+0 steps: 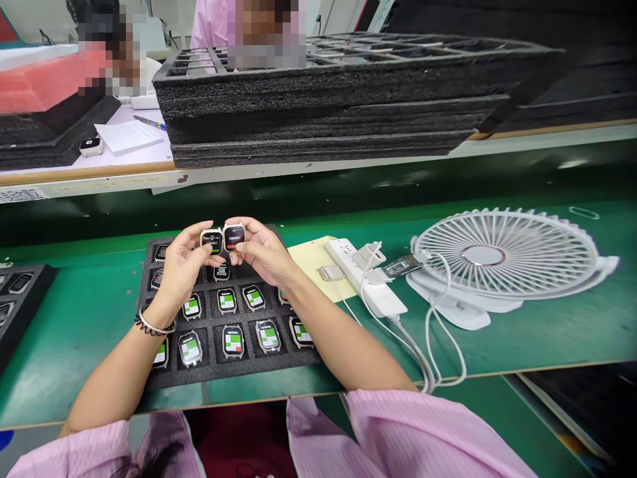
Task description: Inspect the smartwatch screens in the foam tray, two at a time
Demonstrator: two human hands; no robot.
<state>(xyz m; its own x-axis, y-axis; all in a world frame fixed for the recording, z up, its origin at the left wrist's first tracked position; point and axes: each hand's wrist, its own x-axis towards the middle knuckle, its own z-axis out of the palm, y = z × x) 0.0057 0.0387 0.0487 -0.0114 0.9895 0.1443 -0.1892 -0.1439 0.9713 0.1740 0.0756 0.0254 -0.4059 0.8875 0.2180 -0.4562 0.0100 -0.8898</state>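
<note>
Open room on the green tabletop (94, 292) left of the black foam tray (212, 370), whose near edge runs close to the table's edge, lower centre. Centre-left, above tray: left hand (186, 259) pinches one beige square-cased smartwatch (212, 241), right hand (262, 251) a second smartwatch (234, 238). Nearest row: five lit-screen watches (233, 340).

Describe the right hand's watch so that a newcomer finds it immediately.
On the green table, find the black foam tray, and above it the right hand. It holds the watch whose screen is reddish at the bottom; the neighbouring watch, in the left hand, shows green.
</note>
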